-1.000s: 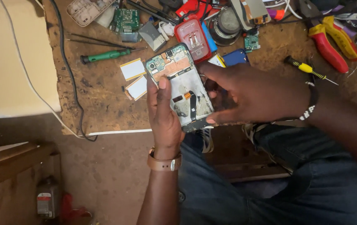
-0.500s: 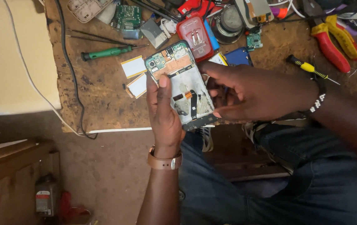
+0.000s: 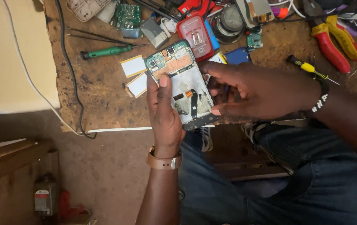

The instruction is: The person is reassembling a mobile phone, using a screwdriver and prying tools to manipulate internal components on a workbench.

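Observation:
An opened phone (image 3: 184, 81) with its back cover off shows a green circuit board at the top and a bare metal frame with a dark flex cable below. My left hand (image 3: 164, 112) grips it from the left side, thumb resting on the frame. My right hand (image 3: 255, 89) holds its right edge, fingers curled against the lower part of the frame. The phone is held above the near edge of a worn wooden workbench (image 3: 103, 91).
On the bench lie a green-handled screwdriver (image 3: 107, 51), two white cards (image 3: 134, 75), a red phone shell (image 3: 195, 35), loose circuit boards (image 3: 128, 14), a yellow-handled small screwdriver (image 3: 307, 66), red and yellow pliers (image 3: 336, 41) and a black cable (image 3: 68, 66). A cream-coloured slab (image 3: 7, 54) sits left.
Both hands and the phone stay nearly still; the view has shifted slightly and the grip looks the same.

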